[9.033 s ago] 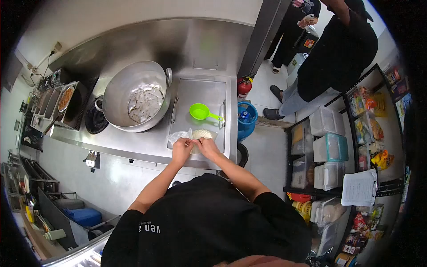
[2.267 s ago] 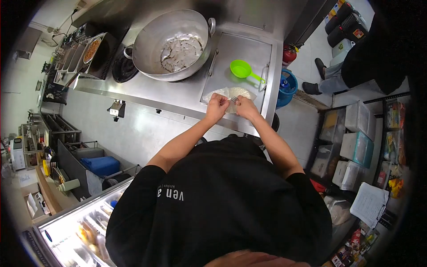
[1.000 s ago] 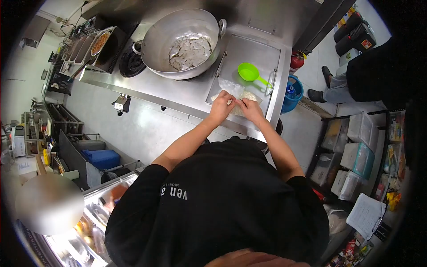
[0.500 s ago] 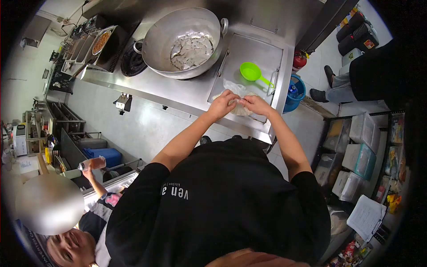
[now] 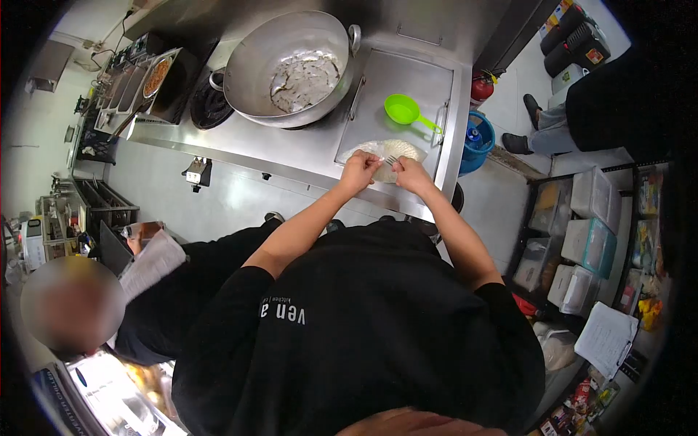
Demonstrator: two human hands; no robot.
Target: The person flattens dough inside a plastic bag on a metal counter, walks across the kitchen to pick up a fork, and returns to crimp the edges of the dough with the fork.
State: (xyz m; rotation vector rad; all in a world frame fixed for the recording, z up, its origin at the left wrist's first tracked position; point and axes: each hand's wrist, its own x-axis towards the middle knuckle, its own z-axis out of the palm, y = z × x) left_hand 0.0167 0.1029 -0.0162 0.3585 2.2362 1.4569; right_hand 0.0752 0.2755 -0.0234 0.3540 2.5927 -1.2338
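A clear plastic bag of white grains (image 5: 404, 149) lies at the front of the steel counter. My left hand (image 5: 360, 171) is closed in a pinch on the bag's gathered plastic. In my right hand (image 5: 413, 176) is a metal fork (image 5: 392, 160), its tines against or just beside the plastic near my left fingertips. Whether the tines pierce the bag is too small to tell. Just beyond the bag sits a bright green plastic dipper (image 5: 403, 110), its handle pointing right. To the left of it, a large metal wok (image 5: 251, 91) holds some shiny liquid or residue.
A black burner (image 5: 211, 107) and food trays (image 5: 136, 81) stand left of the wok. Right of the counter are a fire extinguisher (image 5: 482, 87), a blue bin (image 5: 476, 149) and shelved boxes (image 5: 578, 247). One person stands at far right; another is close on my left.
The fork's tines now show in my right hand, and the bag's plastic top lies lower. On the left, a person in black with a light cloth or paper now appears where someone held a jar.
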